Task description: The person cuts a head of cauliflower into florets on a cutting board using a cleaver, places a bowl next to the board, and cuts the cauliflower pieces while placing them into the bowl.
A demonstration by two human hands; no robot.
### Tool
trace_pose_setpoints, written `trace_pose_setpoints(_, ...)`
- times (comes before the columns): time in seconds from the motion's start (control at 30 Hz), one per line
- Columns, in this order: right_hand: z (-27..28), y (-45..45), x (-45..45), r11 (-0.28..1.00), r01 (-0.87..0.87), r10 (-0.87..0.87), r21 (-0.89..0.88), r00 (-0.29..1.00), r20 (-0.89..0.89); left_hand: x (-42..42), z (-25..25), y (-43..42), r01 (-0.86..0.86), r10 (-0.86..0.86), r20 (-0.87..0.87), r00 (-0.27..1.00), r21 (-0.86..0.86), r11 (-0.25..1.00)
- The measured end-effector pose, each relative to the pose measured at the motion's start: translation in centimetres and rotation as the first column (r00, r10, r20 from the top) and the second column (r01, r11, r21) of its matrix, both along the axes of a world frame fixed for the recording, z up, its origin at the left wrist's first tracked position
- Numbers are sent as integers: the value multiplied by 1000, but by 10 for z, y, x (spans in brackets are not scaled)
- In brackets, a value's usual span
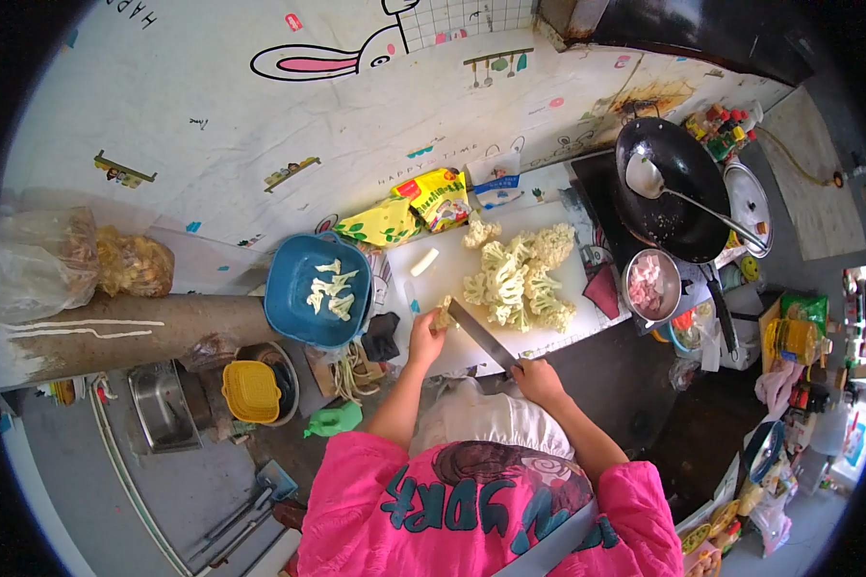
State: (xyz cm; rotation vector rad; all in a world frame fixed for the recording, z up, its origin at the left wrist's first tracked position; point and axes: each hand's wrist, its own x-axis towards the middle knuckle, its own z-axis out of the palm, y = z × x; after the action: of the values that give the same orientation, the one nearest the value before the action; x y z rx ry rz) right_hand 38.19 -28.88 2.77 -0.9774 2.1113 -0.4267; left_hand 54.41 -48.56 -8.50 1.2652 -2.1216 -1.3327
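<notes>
My right hand is closed around the handle of a kitchen knife, its broad blade pointing up and left. In my left hand is a small cauliflower floret, right beside the blade's tip. Both hands are over the near edge of a white cutting board. A heap of cauliflower covers the right half of the board, and a pale cut stem lies at its upper left. To the left, a blue basin holds several cut florets.
A black wok with a metal ladle sits on the stove at right. Near it stands a metal bowl of pinkish cut meat. Yellow food bags lean against the wall. At lower left are a yellow basket and a steel sink.
</notes>
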Motion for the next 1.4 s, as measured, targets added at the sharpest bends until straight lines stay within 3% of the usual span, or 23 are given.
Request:
trace_pose_setpoints(0.47, -10, -8, 7, 988, -88, 99, 130, 991, -87, -4, -11, -5, 0, 0, -9, 1000, 38, 999)
trace_pose_setpoints(0.67, -25, -9, 7, 988, -81, 95, 135, 990, -105, -1, 0, -6, 19, -21, 63, 998, 29, 999)
trace_pose_setpoints(0.77, -34, -4, 4, 994, -25, 27, 108, 999, -21, 13, -21, -1, 18, -20, -57, 998, -34, 999)
trace_pose_setpoints(0.87, -39, -1, 7, 997, 31, -33, 71, 999, 30, 19, -4, 8, 8, -10, -83, 997, -24, 1000)
trace_pose_setpoints(0.97, -39, 3, 7, 998, 26, -26, 56, 1000, 6, 18, -4, 10, -46, 46, 34, 998, 13, 999)
trace_pose_setpoints(1.07, -23, 1, 7, 996, 40, -39, 79, 999, -2, 14, 5, 9, -37, 52, 129, 990, -115, 993)
trace_pose_setpoints(1.17, -7, 3, 6, 999, 23, -24, 43, 1000, 15, 8, 1, 8, -71, 75, 49, 996, -84, 994)
trace_pose_setpoints(1.4, -8, 13, 5, 999, -36, 35, -35, 999, -32, 5, -12, 2, -62, 74, 136, 988, -94, 994)
